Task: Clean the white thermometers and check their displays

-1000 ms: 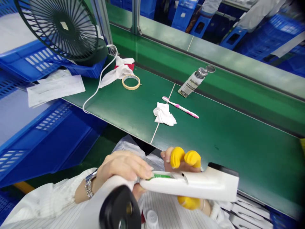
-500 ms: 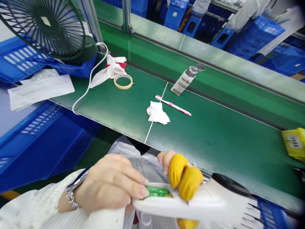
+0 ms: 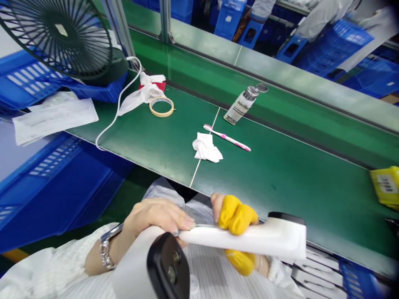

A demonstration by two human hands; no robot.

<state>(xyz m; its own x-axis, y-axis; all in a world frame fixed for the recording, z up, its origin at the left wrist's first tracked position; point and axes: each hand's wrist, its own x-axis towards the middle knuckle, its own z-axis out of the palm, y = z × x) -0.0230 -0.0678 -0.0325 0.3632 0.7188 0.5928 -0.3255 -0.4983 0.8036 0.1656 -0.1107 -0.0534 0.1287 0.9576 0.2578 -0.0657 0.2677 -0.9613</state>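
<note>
My right hand point(image 3: 237, 218), with yellow finger cots on several fingers, grips a white infrared thermometer point(image 3: 268, 241) by its handle. The thermometer lies nearly level, its dark-topped head point(image 3: 288, 216) pointing right. My left hand point(image 3: 157, 214) is closed over a second white infrared thermometer point(image 3: 134, 261), whose black face with two round lenses point(image 3: 171, 265) is turned toward the camera at the bottom. My left fingertips also touch the handle end of the first one. Its battery opening faces away from view, so the batteries are hidden.
On the green bench point(image 3: 280, 166) lie a crumpled white tissue point(image 3: 205, 147), a pink-and-white toothbrush point(image 3: 229, 138), a bottle with its lid up point(image 3: 240, 108) and a tape roll point(image 3: 161, 107). A fan point(image 3: 62, 37), white cable point(image 3: 116, 112) and blue crate point(image 3: 62, 174) stand left; a yellow pack point(image 3: 386, 187) right.
The right-hand thermometer has rolled, so its opening with green batteries no longer shows. The left hand has turned, bringing the second thermometer's black face into view.
</note>
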